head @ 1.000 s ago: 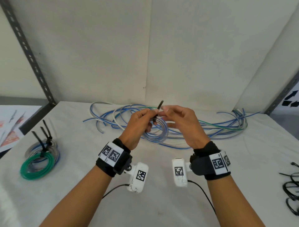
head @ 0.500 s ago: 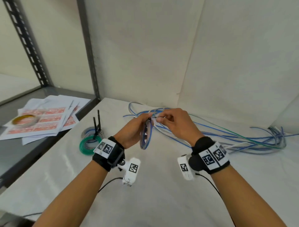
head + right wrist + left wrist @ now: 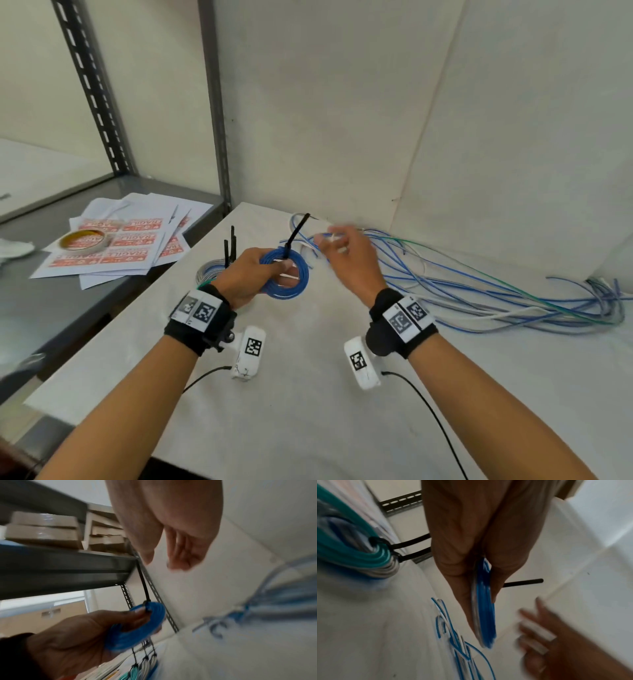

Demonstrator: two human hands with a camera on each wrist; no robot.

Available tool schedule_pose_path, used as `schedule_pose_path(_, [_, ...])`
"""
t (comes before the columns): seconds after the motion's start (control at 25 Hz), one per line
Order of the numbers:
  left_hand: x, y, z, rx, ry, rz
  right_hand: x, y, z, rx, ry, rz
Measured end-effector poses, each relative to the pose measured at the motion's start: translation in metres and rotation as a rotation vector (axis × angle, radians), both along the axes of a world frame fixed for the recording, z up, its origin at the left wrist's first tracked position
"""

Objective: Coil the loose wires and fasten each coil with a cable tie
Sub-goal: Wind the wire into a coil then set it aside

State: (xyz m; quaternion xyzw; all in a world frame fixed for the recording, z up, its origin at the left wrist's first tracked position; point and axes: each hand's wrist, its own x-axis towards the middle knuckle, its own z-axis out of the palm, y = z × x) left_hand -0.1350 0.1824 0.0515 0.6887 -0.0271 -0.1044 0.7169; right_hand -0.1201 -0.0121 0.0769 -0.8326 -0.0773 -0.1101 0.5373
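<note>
A blue wire coil, bound by a black cable tie whose tail sticks upward, is gripped above the table by the left hand. The right hand is held empty with loose fingers over the loose wires.

The coil in the left hand is bright blue, cinched by a black tie. The loose wires are mostly blue, with some white, grey and one green strand. The finished coils are teal-green, grey and blue, each with a black tie. The table is white, the wall off-white, the shelf posts dark grey. The papers are white with red-orange labels; the tape roll is yellowish. Both wrist bands are black with black-and-white square-patterned tags.
</note>
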Motion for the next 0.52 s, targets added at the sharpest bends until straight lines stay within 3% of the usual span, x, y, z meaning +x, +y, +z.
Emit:
schedule_pose_path(0.08, [0.0,0.009,0.0,-0.047,0.078,-0.084,-0.002,0.011,-0.023,-0.002,0.35,0.216])
schedule_pose_path(0.16, [0.0,0.014,-0.001,-0.002,0.112,-0.102,0.002,0.021,-0.033,0.065,0.431,0.299])
schedule_pose_path(0.32, [0.007,0.036,-0.002,0.628,0.013,0.038,0.01,0.034,-0.042,0.027,0.496,0.264])
schedule_pose_path(0.52, [0.011,0.044,-0.005,1.128,-0.042,0.057,0.015,0.055,-0.055,-0.105,0.565,0.227])
